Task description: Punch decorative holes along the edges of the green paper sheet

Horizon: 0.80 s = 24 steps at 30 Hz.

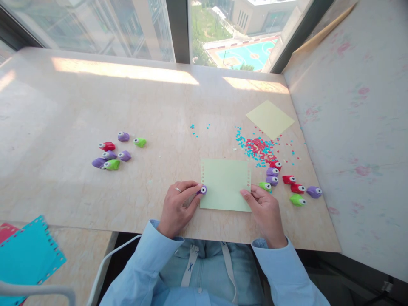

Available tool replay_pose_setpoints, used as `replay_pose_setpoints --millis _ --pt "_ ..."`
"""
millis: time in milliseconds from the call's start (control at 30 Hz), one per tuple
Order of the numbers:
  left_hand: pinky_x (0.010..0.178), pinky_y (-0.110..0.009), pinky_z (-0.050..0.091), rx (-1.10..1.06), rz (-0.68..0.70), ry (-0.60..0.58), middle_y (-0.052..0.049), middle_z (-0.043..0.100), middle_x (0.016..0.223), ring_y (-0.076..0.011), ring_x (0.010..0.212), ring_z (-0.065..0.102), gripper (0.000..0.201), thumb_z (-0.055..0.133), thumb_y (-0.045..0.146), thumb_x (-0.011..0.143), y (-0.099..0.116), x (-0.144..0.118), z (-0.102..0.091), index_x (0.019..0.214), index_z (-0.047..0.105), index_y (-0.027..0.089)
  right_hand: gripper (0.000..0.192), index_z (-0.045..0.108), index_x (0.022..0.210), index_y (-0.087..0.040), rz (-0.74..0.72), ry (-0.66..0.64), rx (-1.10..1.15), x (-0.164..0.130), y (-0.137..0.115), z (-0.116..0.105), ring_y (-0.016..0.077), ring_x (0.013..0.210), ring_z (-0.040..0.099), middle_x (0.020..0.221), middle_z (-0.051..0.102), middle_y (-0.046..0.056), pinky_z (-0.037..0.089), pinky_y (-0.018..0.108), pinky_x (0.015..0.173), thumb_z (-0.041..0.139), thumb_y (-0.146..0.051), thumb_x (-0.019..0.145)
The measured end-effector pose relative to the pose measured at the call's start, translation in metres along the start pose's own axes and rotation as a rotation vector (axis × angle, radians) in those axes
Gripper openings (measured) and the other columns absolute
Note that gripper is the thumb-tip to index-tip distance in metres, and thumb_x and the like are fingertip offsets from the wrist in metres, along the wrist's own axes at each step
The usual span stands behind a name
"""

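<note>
A pale green sheet of paper [225, 180] lies in front of me, with small punched holes along parts of its left and right edges. At its left edge, my left hand [180, 206] grips a purple mini hole punch [203, 190] between thumb and fingers. My right hand [264, 208] pinches the sheet's right edge, thumb on top and fingers beneath. Close by on the right are a green punch [265, 186], a purple punch [272, 180] and a red punch [297, 188], among several others.
Red and blue paper bits [259, 148] are scattered beyond my right hand, beside a yellowish sheet [270, 119]. Several more punches [111, 164] sit at the left. Blue punched sheets [30, 255] lie lower left near a white cable [110, 257]. A floral panel [357, 148] bounds the right.
</note>
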State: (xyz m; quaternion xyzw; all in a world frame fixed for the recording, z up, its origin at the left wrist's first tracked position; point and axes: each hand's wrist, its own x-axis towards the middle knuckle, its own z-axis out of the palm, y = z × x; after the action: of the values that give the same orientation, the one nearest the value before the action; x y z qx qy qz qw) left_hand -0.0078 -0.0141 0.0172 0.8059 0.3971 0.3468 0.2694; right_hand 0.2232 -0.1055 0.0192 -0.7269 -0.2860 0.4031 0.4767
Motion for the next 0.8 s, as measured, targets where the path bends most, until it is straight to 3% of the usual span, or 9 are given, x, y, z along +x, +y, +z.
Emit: replay_pose_setpoints --millis 200,433,800 --pt "0.085 -0.039 0.051 0.009 0.003 -0.012 -0.006 0.07 0.108 -0.0207 0.099 0.063 0.023 0.066 0.02 0.089 -0.0021 -0.0006 0.0009 0.112 0.07 0.023 0.033 0.072 0.099 -0.018 -0.011 -0.007 -0.011 0.0006 0.0008 0.0001 0.022 0.084 0.066 0.079 0.069 0.002 0.052 0.032 0.074 0.071 -0.047 0.083" --pt "0.084 -0.038 0.051 0.016 0.006 -0.01 -0.006 0.07 0.108 -0.0203 0.099 0.063 0.022 0.066 0.021 0.09 -0.0024 -0.0007 0.001 0.112 0.07 0.023 0.036 0.072 0.103 -0.018 0.0 -0.002 -0.003 -0.0009 -0.0008 0.0001 0.0237 0.089 0.067 0.093 0.074 0.005 0.053 0.034 0.079 0.071 -0.047 0.082" --pt "0.083 -0.039 0.053 0.045 -0.008 0.003 -0.007 0.071 0.107 -0.0213 0.098 0.065 0.02 0.064 0.024 0.091 0.0002 0.0012 0.0008 0.11 0.07 0.022 0.038 0.072 0.104 -0.016 -0.008 0.01 -0.054 -0.0014 -0.0002 -0.0008 0.0252 0.088 0.067 0.087 0.073 0.006 0.055 0.036 0.078 0.07 -0.048 0.082"
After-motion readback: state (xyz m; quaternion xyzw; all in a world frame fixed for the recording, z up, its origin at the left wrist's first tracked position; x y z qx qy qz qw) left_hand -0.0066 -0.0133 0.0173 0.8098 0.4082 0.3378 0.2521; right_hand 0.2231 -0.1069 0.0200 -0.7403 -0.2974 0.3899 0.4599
